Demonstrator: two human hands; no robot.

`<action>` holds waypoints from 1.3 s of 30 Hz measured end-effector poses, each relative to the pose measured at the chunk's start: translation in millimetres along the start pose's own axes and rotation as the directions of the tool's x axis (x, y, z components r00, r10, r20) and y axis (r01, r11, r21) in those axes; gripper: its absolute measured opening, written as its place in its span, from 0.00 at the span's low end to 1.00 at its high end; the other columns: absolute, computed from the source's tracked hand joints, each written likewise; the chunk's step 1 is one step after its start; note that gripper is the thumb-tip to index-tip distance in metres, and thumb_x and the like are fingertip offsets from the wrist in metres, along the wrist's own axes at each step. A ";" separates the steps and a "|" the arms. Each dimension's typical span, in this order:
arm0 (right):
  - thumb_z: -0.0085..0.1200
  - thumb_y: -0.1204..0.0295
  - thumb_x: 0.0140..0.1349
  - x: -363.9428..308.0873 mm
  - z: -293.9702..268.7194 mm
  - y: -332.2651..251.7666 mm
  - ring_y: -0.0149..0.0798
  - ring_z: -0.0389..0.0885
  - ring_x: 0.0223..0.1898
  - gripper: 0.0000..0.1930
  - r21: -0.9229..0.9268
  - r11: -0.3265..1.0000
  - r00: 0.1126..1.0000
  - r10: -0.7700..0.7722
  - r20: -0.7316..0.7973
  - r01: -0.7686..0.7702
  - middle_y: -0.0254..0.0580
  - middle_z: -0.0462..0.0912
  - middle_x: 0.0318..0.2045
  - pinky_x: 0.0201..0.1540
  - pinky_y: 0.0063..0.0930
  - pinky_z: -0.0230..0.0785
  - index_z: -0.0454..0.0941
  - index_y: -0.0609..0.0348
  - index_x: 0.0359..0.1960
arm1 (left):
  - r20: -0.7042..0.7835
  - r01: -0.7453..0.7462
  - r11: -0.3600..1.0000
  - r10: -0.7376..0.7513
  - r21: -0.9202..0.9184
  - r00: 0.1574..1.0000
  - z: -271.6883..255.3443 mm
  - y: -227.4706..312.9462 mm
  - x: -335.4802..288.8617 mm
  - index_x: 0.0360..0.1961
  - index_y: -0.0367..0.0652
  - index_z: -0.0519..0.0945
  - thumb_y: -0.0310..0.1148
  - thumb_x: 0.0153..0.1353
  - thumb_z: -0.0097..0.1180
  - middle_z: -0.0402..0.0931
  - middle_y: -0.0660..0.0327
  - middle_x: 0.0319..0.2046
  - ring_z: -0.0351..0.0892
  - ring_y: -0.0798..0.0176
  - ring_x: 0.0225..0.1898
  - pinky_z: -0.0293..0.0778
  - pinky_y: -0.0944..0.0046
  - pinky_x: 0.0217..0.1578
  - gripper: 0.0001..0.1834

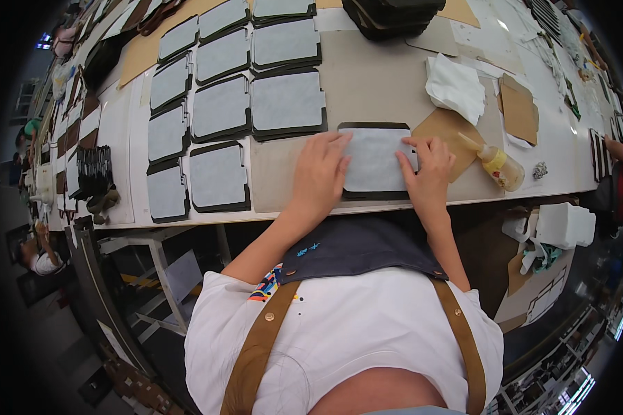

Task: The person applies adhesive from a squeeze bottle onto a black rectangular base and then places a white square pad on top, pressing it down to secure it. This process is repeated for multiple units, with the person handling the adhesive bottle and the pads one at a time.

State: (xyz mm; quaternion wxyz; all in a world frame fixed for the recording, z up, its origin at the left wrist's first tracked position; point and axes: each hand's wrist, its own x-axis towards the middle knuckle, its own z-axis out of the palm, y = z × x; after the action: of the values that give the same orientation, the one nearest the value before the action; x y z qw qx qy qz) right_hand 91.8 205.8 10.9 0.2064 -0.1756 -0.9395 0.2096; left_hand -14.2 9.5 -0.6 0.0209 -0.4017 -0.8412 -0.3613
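Note:
A pale grey sheet [375, 162] lies on a dark, black-edged panel [375, 196] at the near edge of the table, directly in front of me. My left hand [320, 169] rests at the sheet's left side, index fingertip at its upper left corner and thumb lower down, apart from the fingers. On the opposite side, my right hand [429, 168] touches the right edge with its thumb and bent fingers, a gap between them. Both hands are open on the piece. The undersides of the fingertips are hidden.
Rows of similar grey-faced panels [287, 104] lie to the left. A yellowish glue bottle [502, 168] lies on brown card [450, 131] at right, near a white cloth [455, 88] and a crumpled foil ball [540, 169]. A dark stack [391, 15] stands at the back.

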 end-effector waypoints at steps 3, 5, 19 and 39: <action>0.65 0.69 0.57 -0.2 1.7 0.9 0.43 0.72 0.44 0.14 -0.009 1.000 1.000 0.009 -0.002 -0.009 0.39 0.74 0.37 0.49 0.39 0.58 0.80 0.53 0.46 | 0.169 -0.153 0.985 0.139 0.074 0.976 14.6 23.2 8.4 0.69 0.33 0.63 0.39 0.66 0.58 0.58 0.46 0.71 0.58 0.41 0.70 0.58 0.46 0.67 0.35; 0.65 0.67 0.58 -0.6 1.6 3.2 0.43 0.72 0.44 0.16 -0.006 1.000 1.000 0.020 0.011 -0.020 0.39 0.74 0.38 0.49 0.40 0.58 0.79 0.54 0.47 | 0.273 -0.125 0.981 0.081 0.149 0.959 23.8 21.0 1.2 0.73 0.33 0.55 0.49 0.65 0.58 0.49 0.47 0.75 0.44 0.43 0.76 0.44 0.44 0.73 0.45; 0.59 0.69 0.63 -8.8 -10.1 37.0 0.38 0.73 0.47 0.24 0.212 0.962 0.971 0.204 -0.124 -0.175 0.39 0.75 0.45 0.59 0.38 0.54 0.70 0.58 0.60 | 0.339 -0.214 0.930 0.106 0.299 0.935 38.3 28.6 26.0 0.74 0.32 0.51 0.67 0.63 0.48 0.45 0.46 0.76 0.37 0.47 0.78 0.34 0.44 0.74 0.55; 0.64 0.75 0.55 -48.3 -29.4 30.4 0.43 0.74 0.48 0.14 0.230 0.959 0.985 -0.157 -0.065 0.168 0.36 0.78 0.45 0.57 0.41 0.59 0.81 0.53 0.45 | 0.621 -0.404 0.911 0.273 0.078 0.735 8.9 39.3 -16.2 0.75 0.35 0.51 0.66 0.58 0.52 0.45 0.48 0.76 0.40 0.49 0.78 0.37 0.45 0.75 0.56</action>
State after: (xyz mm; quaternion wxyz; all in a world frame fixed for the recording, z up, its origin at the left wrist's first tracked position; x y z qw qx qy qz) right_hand 153.9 221.0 5.9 0.2639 -0.0771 -0.9143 0.2974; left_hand 26.1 20.8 10.8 -0.1374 -0.6371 -0.7494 -0.1165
